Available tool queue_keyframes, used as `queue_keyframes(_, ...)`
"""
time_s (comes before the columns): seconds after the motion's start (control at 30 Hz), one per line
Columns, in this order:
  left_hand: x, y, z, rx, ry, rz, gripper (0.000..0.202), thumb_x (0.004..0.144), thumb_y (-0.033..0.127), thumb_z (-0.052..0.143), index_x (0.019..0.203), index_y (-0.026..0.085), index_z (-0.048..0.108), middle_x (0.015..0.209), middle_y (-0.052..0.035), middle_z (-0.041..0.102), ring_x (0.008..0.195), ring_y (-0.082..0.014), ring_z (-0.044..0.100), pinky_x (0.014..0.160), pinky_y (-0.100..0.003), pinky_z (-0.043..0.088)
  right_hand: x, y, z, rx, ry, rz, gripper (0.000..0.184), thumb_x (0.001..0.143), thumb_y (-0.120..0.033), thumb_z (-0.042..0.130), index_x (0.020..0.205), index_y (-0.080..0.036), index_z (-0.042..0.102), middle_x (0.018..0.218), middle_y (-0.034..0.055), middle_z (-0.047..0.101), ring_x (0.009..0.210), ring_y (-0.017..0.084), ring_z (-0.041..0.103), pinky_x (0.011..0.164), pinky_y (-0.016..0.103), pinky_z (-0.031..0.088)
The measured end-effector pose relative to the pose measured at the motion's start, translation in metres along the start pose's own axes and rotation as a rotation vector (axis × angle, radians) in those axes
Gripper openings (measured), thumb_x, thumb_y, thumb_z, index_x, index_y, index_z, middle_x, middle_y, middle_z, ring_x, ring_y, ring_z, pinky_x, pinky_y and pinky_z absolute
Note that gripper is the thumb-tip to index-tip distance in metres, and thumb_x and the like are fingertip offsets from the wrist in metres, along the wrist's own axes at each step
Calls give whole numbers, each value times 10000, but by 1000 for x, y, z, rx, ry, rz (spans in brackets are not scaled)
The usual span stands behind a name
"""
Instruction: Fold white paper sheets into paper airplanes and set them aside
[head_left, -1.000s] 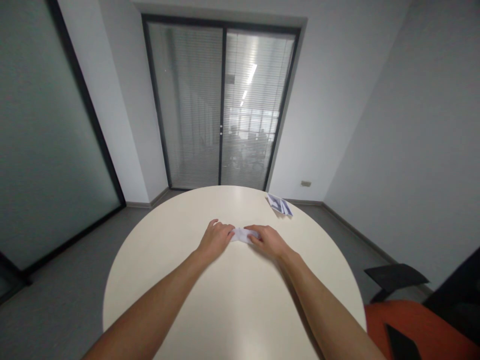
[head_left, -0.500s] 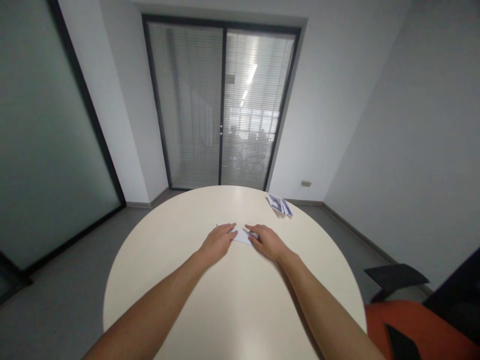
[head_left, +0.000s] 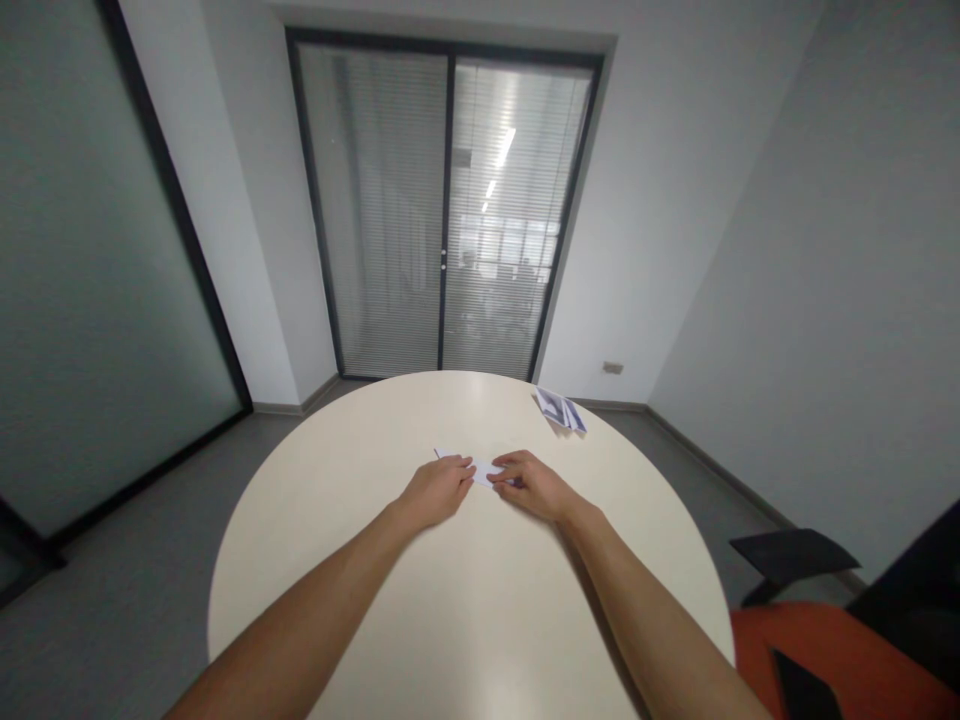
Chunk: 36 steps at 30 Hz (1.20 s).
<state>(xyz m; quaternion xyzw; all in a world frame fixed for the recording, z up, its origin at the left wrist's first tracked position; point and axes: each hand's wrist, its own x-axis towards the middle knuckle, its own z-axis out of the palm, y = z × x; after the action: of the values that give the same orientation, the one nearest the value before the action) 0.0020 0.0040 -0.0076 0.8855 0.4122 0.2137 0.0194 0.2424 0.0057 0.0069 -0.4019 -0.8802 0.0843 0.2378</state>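
A small white piece of paper (head_left: pixel 482 471) lies at the far middle of the round table (head_left: pixel 360 560), between my two hands. My left hand (head_left: pixel 441 485) is closed on its left side, thumb and fingers together at the edge. My right hand (head_left: pixel 531 482) is bent over the right side, with the thumb and fingertips gripping the paper. Much of the sheet is hidden under both hands. A thin dark edge or stick (head_left: pixel 436 453) shows just beyond my left hand; I cannot tell which it is.
Folded printed papers (head_left: pixel 560 411) rest near the table's far right edge. An orange chair (head_left: pixel 847 650) with black armrests (head_left: pixel 795 555) stands at the right. Beyond the table are a glazed door with blinds (head_left: pixel 442 210) and white walls.
The fingers of my right hand have shifted slightly left and curled closer over the paper. My left fingers have drawn down a little toward me. The folded papers have not moved.
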Motion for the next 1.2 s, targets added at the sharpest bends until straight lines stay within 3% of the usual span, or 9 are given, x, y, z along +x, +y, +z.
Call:
queue_keyframes(0.13, -2, -1, -5, 8, -16, 2, 313, 975, 277, 475, 1180, 247, 710, 1307, -66, 659, 1209, -236, 599, 1013, -387, 477, -2, 3, -4, 25, -17, 14, 186, 858, -302, 680, 989, -257, 804, 1169, 107, 711, 1103, 243, 632, 903, 338, 513)
queue_keyframes(0.27, -3, 3, -10, -20, -22, 62, 327, 986, 320, 454, 1143, 269, 737, 1292, -57, 666, 1152, -236, 623, 976, -374, 492, -1, -3, -5, -5, -16, -36, 226, 858, -243, 660, 1042, -257, 791, 1168, 98, 713, 1101, 229, 633, 931, 330, 495)
queue_keyframes(0.43, -1, 5, -10, -40, -38, 55, 360, 994, 359, 430, 1139, 259, 744, 1316, -59, 653, 1214, -243, 588, 1036, -374, 453, 3, -18, -9, -47, -61, -98, 263, 890, -220, 597, 1079, -254, 777, 1146, 90, 722, 1099, 218, 630, 913, 315, 491)
queue_keyframes(0.67, 0, 7, -12, -46, -71, 36, 452, 1019, 415, 348, 1083, 245, 762, 1314, -54, 655, 1212, -246, 590, 1023, -373, 459, 2, -24, -16, -77, -99, -44, 165, 800, -219, 661, 883, -226, 804, 1086, 74, 735, 1020, 215, 657, 815, 272, 495)
queue_keyframes(0.93, 2, 3, -16, -154, -109, 50, 442, 1016, 354, 345, 1197, 172, 705, 1310, -91, 658, 1213, -229, 609, 1060, -351, 437, 4, -26, -12, -108, -96, -96, 215, 838, -271, 629, 957, -219, 799, 1035, 72, 735, 965, 198, 658, 824, 266, 487)
queue_keyframes(1.07, 4, -1, -18, -182, -111, 36, 407, 1000, 312, 372, 1173, 182, 717, 1292, -82, 670, 1196, -219, 624, 1053, -336, 443, 6, -33, -13, -130, -113, -155, 265, 878, -282, 600, 1072, -233, 773, 1058, 76, 711, 976, 198, 641, 864, 284, 473)
queue_keyframes(1.2, 4, -1, -18, -182, -105, 45, 374, 982, 282, 400, 1099, 191, 743, 1295, -76, 668, 1186, -216, 629, 1042, -327, 450, 8, -37, -13, -137, -112, -166, 257, 896, -286, 583, 1060, -227, 772, 1037, 78, 704, 969, 197, 633, 860, 288, 465)
